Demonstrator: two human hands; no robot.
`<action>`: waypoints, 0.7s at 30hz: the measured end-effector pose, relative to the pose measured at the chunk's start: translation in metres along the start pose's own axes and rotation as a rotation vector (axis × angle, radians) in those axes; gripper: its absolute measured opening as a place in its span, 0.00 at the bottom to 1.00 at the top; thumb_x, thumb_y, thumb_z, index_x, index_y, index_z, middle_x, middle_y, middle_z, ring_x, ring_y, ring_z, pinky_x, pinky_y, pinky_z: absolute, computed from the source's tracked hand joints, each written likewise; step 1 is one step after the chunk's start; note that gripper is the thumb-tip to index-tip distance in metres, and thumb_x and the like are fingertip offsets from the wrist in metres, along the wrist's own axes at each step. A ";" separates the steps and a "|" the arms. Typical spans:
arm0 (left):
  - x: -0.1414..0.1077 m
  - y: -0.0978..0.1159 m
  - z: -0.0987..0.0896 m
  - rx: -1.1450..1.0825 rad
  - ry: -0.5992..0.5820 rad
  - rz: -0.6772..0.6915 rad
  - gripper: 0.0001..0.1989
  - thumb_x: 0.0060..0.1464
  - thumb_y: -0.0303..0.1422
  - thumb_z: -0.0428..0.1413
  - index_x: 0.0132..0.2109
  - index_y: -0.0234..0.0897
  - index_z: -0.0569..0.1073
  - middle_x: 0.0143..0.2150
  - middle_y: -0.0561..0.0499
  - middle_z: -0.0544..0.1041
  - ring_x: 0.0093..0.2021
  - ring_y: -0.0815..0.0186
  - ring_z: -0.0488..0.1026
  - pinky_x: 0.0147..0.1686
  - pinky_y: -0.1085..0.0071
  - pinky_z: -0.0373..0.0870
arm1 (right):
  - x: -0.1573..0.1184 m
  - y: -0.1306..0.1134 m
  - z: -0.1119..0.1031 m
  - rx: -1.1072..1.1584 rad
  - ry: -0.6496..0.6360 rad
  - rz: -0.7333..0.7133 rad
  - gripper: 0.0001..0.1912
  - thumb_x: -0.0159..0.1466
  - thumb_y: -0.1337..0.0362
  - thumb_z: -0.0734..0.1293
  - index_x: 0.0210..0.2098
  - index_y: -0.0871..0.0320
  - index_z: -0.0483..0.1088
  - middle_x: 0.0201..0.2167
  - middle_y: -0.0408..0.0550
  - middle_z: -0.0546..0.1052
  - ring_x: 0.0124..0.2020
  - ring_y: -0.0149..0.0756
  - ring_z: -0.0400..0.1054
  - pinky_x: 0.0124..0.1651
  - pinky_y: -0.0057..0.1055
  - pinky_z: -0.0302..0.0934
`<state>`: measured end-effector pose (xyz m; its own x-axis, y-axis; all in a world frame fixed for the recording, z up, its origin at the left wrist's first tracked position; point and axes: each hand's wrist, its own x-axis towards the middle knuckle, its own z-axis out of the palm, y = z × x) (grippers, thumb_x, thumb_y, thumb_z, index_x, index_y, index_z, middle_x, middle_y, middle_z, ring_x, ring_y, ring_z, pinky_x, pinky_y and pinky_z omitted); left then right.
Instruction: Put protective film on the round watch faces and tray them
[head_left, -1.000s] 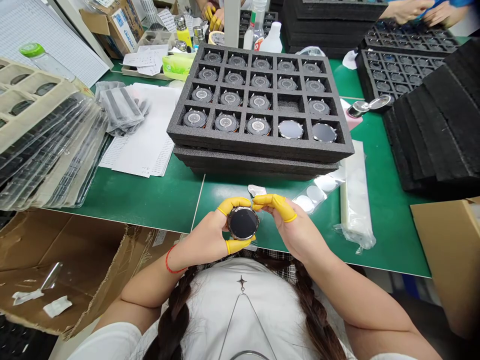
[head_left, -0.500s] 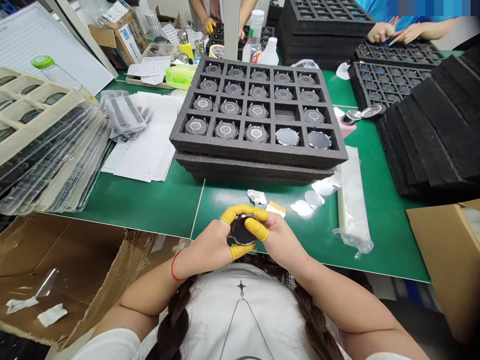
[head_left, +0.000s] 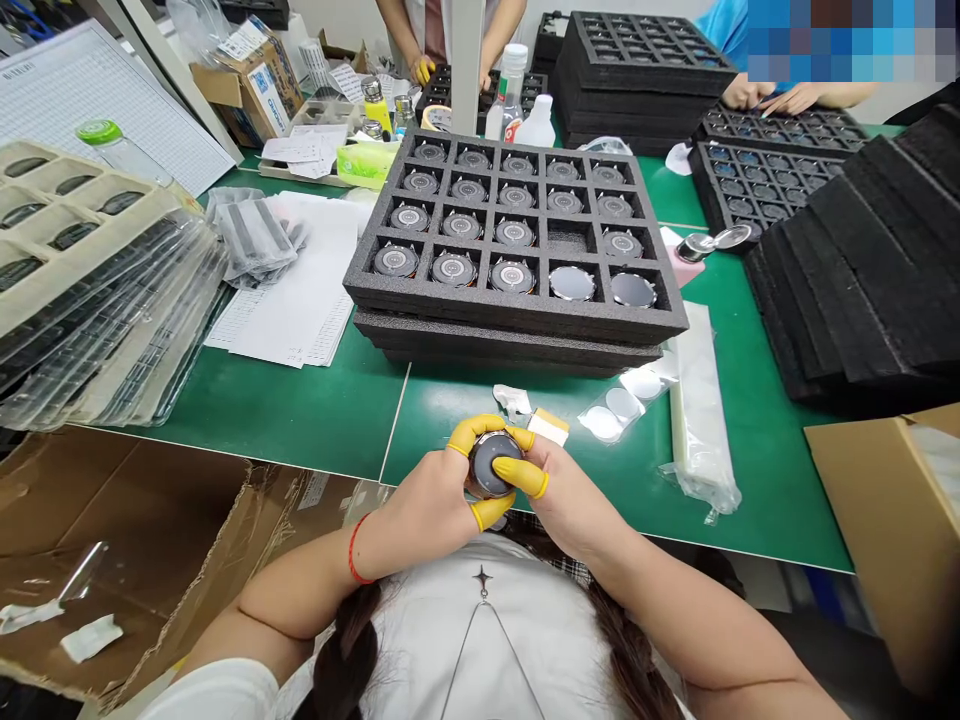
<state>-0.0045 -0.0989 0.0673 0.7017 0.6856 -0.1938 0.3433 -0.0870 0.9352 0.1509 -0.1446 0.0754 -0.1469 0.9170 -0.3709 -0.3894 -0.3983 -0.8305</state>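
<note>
Close to my chest, at the table's front edge, I hold a round watch case (head_left: 487, 468) with its dark glass face turned up. My left hand (head_left: 439, 490) grips it by the rim, yellow finger cots on the thumb and index finger. My right hand (head_left: 559, 485) also has yellow cots; its thumb lies across the glass, and its other fingers reach round the far rim. Beyond stands a black foam tray (head_left: 517, 310) stacked on others. Most of its cells hold watch cases back side up; two in the front row lie face up, and one cell is bare.
Crumpled white paper (head_left: 512, 401), a small yellow-and-white pad (head_left: 549, 427) and round clear films (head_left: 621, 408) lie before the tray. A plastic-wrapped pack (head_left: 701, 410) is at right, beside leaning black foam trays (head_left: 862, 250). Stacked plastic trays (head_left: 112, 310) stand left. Co-workers' hands show behind.
The watch case has tilted, so its glass now looks lighter and catches reflections. My right thumb has shifted slightly over the glass. Both hands still hold it, and the camera view has moved a little.
</note>
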 end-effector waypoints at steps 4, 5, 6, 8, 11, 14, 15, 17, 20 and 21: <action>-0.001 0.005 0.003 0.108 0.038 0.025 0.27 0.53 0.31 0.58 0.58 0.41 0.59 0.50 0.47 0.76 0.42 0.60 0.77 0.41 0.67 0.73 | 0.002 0.009 0.001 0.051 0.009 -0.048 0.08 0.58 0.58 0.69 0.32 0.56 0.72 0.31 0.42 0.73 0.33 0.32 0.64 0.40 0.28 0.59; -0.001 0.007 0.003 0.120 0.047 0.030 0.27 0.52 0.30 0.58 0.58 0.41 0.59 0.49 0.47 0.76 0.41 0.60 0.77 0.41 0.67 0.73 | 0.002 0.011 0.002 0.069 0.020 -0.049 0.08 0.57 0.58 0.70 0.33 0.56 0.72 0.31 0.42 0.73 0.33 0.32 0.64 0.40 0.28 0.59; -0.001 0.008 0.003 0.126 0.055 0.033 0.27 0.52 0.30 0.59 0.57 0.42 0.60 0.48 0.47 0.76 0.40 0.59 0.78 0.40 0.67 0.73 | 0.003 0.011 0.002 0.088 0.033 -0.048 0.09 0.56 0.58 0.70 0.33 0.56 0.72 0.31 0.42 0.73 0.33 0.32 0.63 0.39 0.28 0.59; -0.001 0.011 0.003 0.129 0.066 0.036 0.27 0.51 0.31 0.59 0.57 0.42 0.61 0.45 0.47 0.77 0.38 0.59 0.78 0.37 0.67 0.72 | 0.003 0.012 0.003 0.125 0.053 -0.044 0.10 0.56 0.58 0.71 0.33 0.57 0.72 0.30 0.43 0.72 0.33 0.32 0.63 0.38 0.28 0.59; -0.001 0.010 0.005 0.173 0.060 0.043 0.22 0.52 0.32 0.58 0.53 0.41 0.64 0.38 0.49 0.77 0.35 0.58 0.77 0.34 0.67 0.71 | 0.004 0.011 0.006 0.157 0.073 -0.033 0.12 0.55 0.55 0.71 0.32 0.56 0.72 0.28 0.42 0.71 0.31 0.31 0.62 0.36 0.28 0.58; 0.000 0.005 0.008 0.310 0.025 0.007 0.12 0.53 0.35 0.57 0.45 0.39 0.67 0.27 0.52 0.73 0.26 0.61 0.73 0.26 0.69 0.65 | 0.006 0.010 0.010 0.162 0.113 -0.018 0.14 0.52 0.53 0.73 0.29 0.56 0.71 0.26 0.41 0.70 0.28 0.31 0.61 0.34 0.28 0.58; 0.000 0.004 0.008 0.357 0.012 -0.009 0.11 0.54 0.35 0.56 0.43 0.38 0.67 0.25 0.53 0.72 0.23 0.62 0.71 0.23 0.69 0.62 | 0.006 0.010 0.011 0.162 0.125 -0.014 0.14 0.51 0.53 0.73 0.28 0.56 0.70 0.25 0.40 0.69 0.28 0.31 0.60 0.34 0.28 0.57; 0.001 0.001 0.009 0.408 0.003 -0.021 0.09 0.54 0.36 0.56 0.41 0.38 0.66 0.24 0.53 0.71 0.20 0.65 0.68 0.20 0.70 0.57 | 0.008 0.010 0.012 0.156 0.137 -0.004 0.16 0.50 0.52 0.74 0.27 0.56 0.70 0.24 0.40 0.68 0.27 0.30 0.59 0.33 0.28 0.57; 0.001 0.001 0.008 0.322 0.007 0.009 0.13 0.53 0.34 0.57 0.45 0.38 0.66 0.31 0.51 0.75 0.22 0.66 0.70 0.22 0.70 0.61 | 0.008 0.009 0.008 0.115 0.140 0.023 0.17 0.51 0.50 0.74 0.27 0.57 0.71 0.24 0.40 0.70 0.27 0.30 0.60 0.33 0.28 0.57; 0.001 0.002 0.006 0.257 0.001 0.022 0.17 0.53 0.33 0.57 0.49 0.38 0.65 0.33 0.51 0.76 0.25 0.66 0.71 0.24 0.71 0.63 | 0.007 0.008 0.005 0.092 0.134 0.024 0.18 0.52 0.49 0.73 0.28 0.57 0.71 0.24 0.41 0.71 0.28 0.30 0.61 0.33 0.28 0.58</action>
<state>0.0009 -0.1026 0.0671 0.7101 0.6825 -0.1733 0.4752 -0.2827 0.8332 0.1421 -0.1411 0.0680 -0.0367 0.8935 -0.4476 -0.4697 -0.4108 -0.7814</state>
